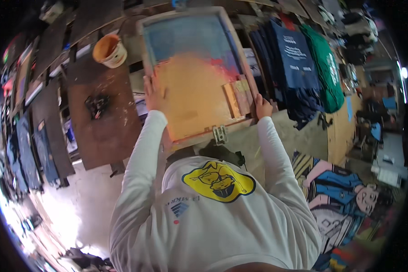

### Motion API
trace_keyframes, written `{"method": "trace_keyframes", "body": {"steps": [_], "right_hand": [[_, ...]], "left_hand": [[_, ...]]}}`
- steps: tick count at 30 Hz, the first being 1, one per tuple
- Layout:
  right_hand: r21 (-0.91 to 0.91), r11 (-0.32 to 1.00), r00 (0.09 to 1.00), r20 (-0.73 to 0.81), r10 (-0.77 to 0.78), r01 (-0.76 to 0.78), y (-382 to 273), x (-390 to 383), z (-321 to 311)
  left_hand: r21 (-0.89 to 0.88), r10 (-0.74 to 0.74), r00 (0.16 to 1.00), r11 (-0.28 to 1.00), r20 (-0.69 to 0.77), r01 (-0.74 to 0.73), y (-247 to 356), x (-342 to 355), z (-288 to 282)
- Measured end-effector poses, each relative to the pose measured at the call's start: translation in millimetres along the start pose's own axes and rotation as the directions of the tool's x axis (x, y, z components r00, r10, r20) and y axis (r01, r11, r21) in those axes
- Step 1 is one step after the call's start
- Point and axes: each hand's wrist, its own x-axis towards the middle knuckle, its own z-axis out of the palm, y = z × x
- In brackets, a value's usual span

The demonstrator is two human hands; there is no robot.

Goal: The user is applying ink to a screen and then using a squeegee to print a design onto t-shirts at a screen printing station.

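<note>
A screen printing frame [247, 68] with a wooden border lies in front of me. Its mesh is blue-grey at the far end and coated orange-yellow over the near part, with pink-red patches between. My left hand [153, 96] grips the left rail, fingers along the side and thumb toward the mesh. On the right rail, near the closest corner, my right hand [263, 108] is closed around the edge. Wooden-handled squeegees [241, 97] rest on the mesh beside the right rail. At the middle of the near rail sits a metal clamp [220, 134].
Left of the frame is a brown board [99, 140] with a dark crumpled thing [97, 105] and an orange-stained white bucket [109, 51]. To the right hang navy shirts [297, 59] and a green shirt [324, 68]. A large painted figure [337, 190] is at the lower right.
</note>
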Motion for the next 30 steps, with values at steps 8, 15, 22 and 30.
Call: {"method": "trace_keyframes", "body": {"steps": [8, 15, 22, 30], "right_hand": [[-0.024, 0.999, 1.0, 0.003, 0.026, -0.026, -9, -5, -12], [0.078, 0.996, 0.999, 0.029, -0.045, 0.042, -6, -7, -17], [0.275, 0.954, 0.978, 0.131, -0.161, 0.12, 21, -4, -8], [0.399, 0.888, 0.944, 0.132, -0.301, 0.228, 27, 8, 9]], "left_hand": [[-0.017, -0.085, 0.995, 0.996, 0.061, 0.086, 18, 1, -9], [0.179, -0.095, 0.991, 0.978, -0.091, 0.11, 17, -23, -7], [0.065, -0.202, 0.965, 0.974, -0.165, 0.215, 80, -118, -48], [-0.271, -0.325, 0.906, 0.929, -0.272, 0.252, 91, -209, -126]]}}
